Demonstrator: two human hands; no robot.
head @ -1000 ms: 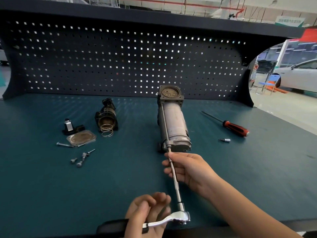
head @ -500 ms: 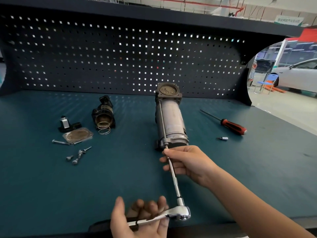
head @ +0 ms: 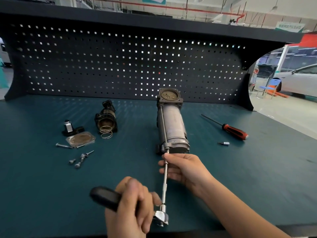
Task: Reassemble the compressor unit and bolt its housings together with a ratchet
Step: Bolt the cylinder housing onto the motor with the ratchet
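Steel extension: runs from the ratchet head to the bolt at the near end of the compressor unit, so the handle swings clear
Right hand: curled round the extension just below that bolt, guessing to stop wobble
Left hand: wrapped on the black ratchet handle, nearest me
Compressor spot: lengthwise mid-bench, just past the right hand's fingertips
Leftovers: black housing and screws off left, so not done

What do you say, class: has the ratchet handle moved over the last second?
Yes. The left hand has swung the ratchet handle away from the bench's front edge, toward the loose screws.
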